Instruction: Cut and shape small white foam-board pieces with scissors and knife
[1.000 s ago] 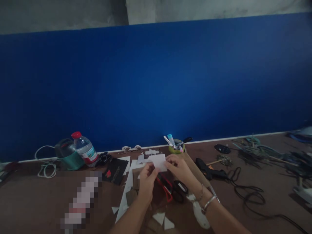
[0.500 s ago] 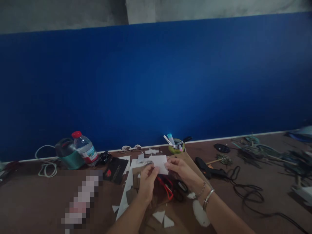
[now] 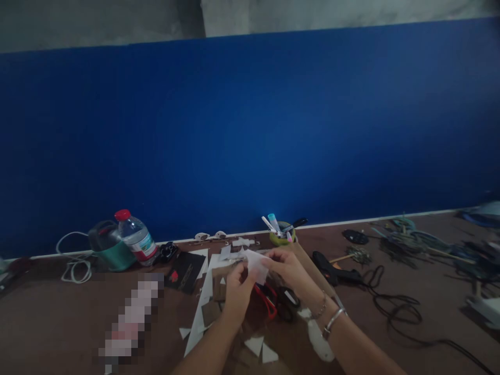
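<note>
Between my two hands is a small piece of white paper point(image 3: 258, 264), raised above the table and turned at a slant. My left hand point(image 3: 239, 289) pinches its lower left side. The fingers of my right hand point(image 3: 288, 268) close on its upper right edge. Just below the paper lie scissors with red handles point(image 3: 269, 302), partly covered by my hands. Close by is a black-handled loop point(image 3: 289, 298), perhaps of a second pair. White paper scraps point(image 3: 254, 345) and brown cardboard pieces point(image 3: 211, 311) are scattered around my forearms.
A red-capped bottle point(image 3: 138, 239) stands at the left beside a teal container point(image 3: 113, 252). Behind my hands is a green holder point(image 3: 282, 237) with pens. A black glue gun point(image 3: 338, 273) trails its cord point(image 3: 398, 307) on the right. The blue wall point(image 3: 250, 130) closes off the table's back.
The paper has tilted from nearly flat and square to a slanted angle. My right hand has shifted slightly up and left, while my left hand has moved a little to the right.
</note>
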Tool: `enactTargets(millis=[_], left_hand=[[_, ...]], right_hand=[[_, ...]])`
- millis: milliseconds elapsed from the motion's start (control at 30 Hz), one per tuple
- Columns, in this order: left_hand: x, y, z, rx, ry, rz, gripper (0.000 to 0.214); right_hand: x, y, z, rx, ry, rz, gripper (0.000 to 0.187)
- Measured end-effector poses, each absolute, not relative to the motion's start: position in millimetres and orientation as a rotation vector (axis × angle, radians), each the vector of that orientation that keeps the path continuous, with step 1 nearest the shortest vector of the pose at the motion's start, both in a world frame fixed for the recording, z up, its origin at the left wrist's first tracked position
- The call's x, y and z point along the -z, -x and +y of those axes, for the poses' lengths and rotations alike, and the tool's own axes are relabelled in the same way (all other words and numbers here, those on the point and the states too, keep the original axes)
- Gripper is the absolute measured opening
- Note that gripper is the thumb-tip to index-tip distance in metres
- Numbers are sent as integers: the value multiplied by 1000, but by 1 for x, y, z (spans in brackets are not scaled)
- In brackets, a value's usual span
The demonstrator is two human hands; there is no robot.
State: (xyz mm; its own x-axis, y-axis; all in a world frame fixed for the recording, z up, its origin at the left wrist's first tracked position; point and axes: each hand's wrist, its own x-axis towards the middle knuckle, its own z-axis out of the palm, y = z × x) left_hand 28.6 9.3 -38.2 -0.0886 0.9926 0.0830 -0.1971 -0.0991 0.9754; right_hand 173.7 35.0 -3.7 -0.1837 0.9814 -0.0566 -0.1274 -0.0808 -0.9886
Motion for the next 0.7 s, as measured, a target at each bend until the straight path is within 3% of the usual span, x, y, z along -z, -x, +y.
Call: enactTargets(millis=[167, 400, 700], left_hand=[[35, -28, 8, -1392, -1053, 991, 35], [28, -30, 2, -1344, -983, 933, 40], [32, -29, 6, -1385, -1132, 1047, 22]], right_hand=[[4, -180, 34, -1693, 1012, -1144, 33], [0, -184, 32, -1755, 1039, -1166, 33], [-7, -178, 32, -1616, 941, -1274, 32]])
